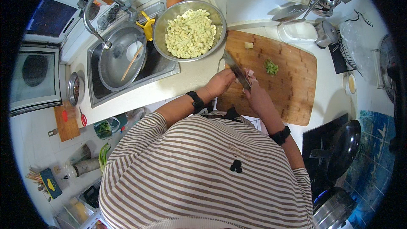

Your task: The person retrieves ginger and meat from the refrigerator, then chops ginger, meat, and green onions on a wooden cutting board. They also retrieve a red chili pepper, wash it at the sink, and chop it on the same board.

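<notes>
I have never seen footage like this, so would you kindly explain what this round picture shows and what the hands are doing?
There is no machine here: a person wears a fisheye camera on the head, looking down, so straight edges curve. The striped shirt is their own. Both bare hands meet over the brown wooden cutting board. The left hand holds a dark-bladed kitchen knife; the right hand steadies a small pinkish piece of food. Chopped green bits lie nearby. Behind stands a large steel bowl of pale dumpling-like pieces, beside the metal sink.
</notes>
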`<state>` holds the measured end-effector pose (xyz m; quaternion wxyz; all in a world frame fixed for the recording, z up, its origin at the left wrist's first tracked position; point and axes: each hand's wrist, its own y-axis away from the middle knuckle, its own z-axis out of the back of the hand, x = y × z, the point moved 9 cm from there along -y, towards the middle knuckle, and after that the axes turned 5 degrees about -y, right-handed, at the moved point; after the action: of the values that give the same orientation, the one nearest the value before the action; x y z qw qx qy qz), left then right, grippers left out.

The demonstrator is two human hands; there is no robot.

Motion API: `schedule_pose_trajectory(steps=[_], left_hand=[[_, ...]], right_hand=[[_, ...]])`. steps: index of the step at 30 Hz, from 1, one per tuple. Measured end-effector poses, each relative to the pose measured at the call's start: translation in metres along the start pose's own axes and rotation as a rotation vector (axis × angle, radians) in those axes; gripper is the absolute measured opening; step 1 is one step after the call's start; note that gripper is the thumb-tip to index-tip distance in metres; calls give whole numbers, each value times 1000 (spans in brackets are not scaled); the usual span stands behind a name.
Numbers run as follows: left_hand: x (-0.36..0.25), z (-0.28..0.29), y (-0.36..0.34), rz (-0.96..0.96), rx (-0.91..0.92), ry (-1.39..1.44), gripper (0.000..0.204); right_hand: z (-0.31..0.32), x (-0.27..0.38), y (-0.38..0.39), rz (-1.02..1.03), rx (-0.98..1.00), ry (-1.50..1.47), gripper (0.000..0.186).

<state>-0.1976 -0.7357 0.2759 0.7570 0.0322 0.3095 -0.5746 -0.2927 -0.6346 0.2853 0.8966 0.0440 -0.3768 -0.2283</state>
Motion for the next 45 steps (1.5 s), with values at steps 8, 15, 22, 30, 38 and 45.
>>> schedule_pose_trajectory(steps=[8,15,22,30,38,45], left_hand=[[6,-7,1,-20,78,-3,12],[-5,-1,-1,-73,46,-13,18],[-6,-5,3,-220,152,-89,20],[-11,9,21,-210,124,-80,12],[-14,3,24,-144,43,-138,16],[-15,3,29,-208,-20,-187,21]], right_hand=[[-28,-13,-17,-51,3,2,48],[-21,-27,-20,34,-281,-238,51],[-21,-50,-4,-182,-132,-381,58],[-3,-16,20,-28,-110,-214,60],[1,10,39,84,-17,71,46],[8,26,43,84,2,144,32]])
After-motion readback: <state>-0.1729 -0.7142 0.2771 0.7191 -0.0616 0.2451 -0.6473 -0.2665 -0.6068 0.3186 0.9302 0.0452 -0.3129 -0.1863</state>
